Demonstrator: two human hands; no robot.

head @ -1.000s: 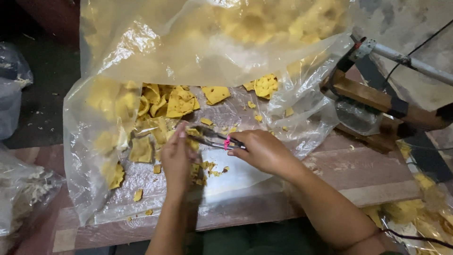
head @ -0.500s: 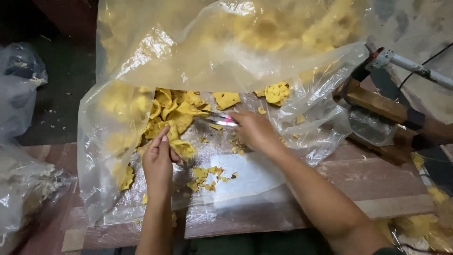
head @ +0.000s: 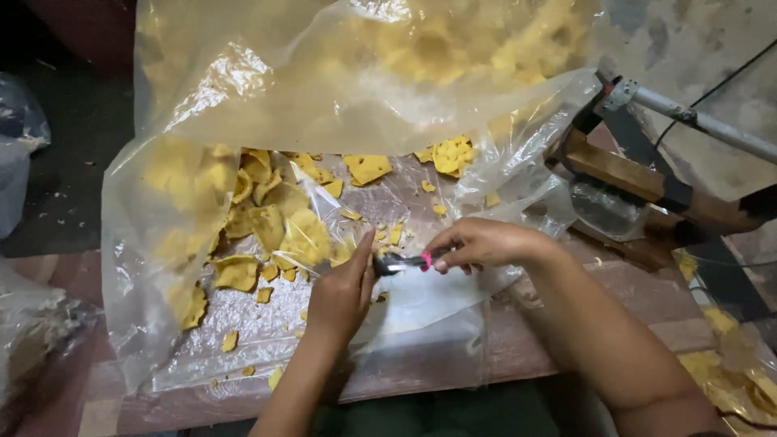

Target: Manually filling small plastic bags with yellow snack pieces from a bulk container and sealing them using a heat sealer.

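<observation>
Yellow chips (head: 267, 231) lie heaped in a big clear plastic bag (head: 162, 267) spread open on the wooden tabletop (head: 615, 283), the pile toward its left side. Left hand (head: 344, 291) rests flat on the plastic, grip wide and empty, seemingly pinning the sheet. Right hand (head: 481, 243) pinches a small metal tool (head: 401, 261) with a pink end. A wooden frame (head: 639, 182) stands far right.

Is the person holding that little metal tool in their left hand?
No. The small metal tool is pinched in the right hand; the left hand rests flat on the clear plastic sheet.
</observation>
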